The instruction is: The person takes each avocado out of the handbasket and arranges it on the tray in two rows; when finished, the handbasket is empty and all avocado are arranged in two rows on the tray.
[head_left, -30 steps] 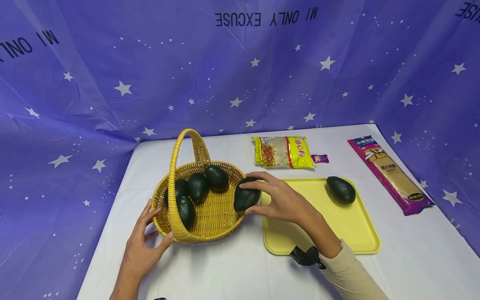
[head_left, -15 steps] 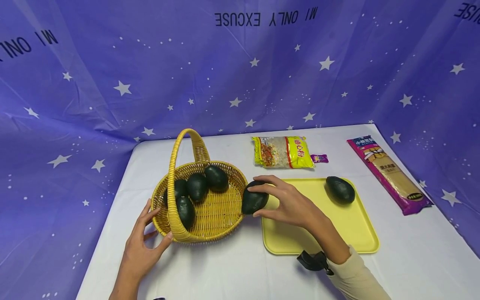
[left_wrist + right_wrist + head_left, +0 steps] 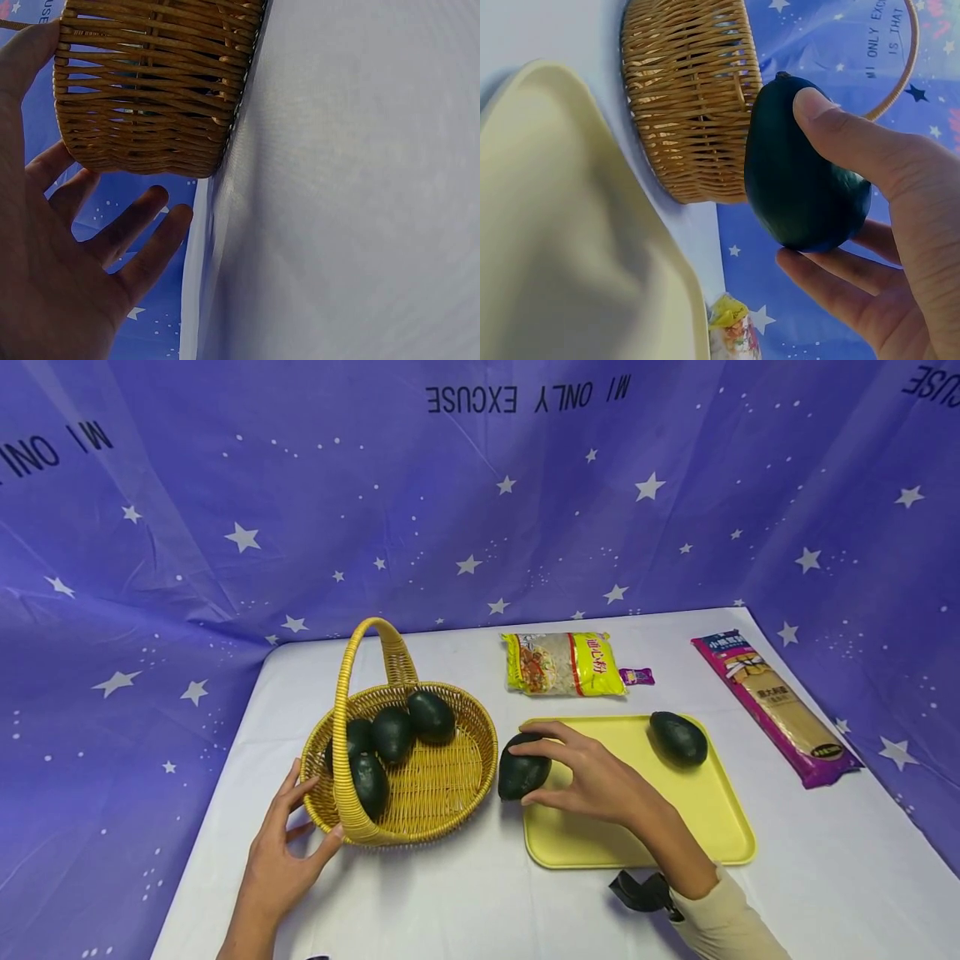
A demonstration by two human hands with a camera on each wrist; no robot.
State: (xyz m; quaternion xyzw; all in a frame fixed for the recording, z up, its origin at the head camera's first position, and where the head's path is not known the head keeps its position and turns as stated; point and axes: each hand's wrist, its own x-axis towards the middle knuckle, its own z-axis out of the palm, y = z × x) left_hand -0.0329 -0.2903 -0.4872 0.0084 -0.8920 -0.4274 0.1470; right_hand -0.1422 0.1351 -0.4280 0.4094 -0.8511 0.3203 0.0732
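One starry purple backdrop [image 3: 420, 510] fills the upper frame above a white desk [image 3: 450, 902]. A yellow tray [image 3: 697, 810] lies lower right; a wicker basket [image 3: 435, 785] stands left of centre. Of the hands, the left hand [image 3: 281, 868], fingers spread, touches the basket's left side; the right hand [image 3: 592, 772], fingers part-curled, pinches one avocado [image 3: 517, 772] mid-frame, beside the basket. Four more avocados [image 3: 392, 735] sit inside; another avocado [image 3: 678, 739] lies at the tray's upper right.

Bare fingers [image 3: 826, 289], black wrist fitting [image 3: 643, 893], right sleeve [image 3: 726, 917] — pale cream
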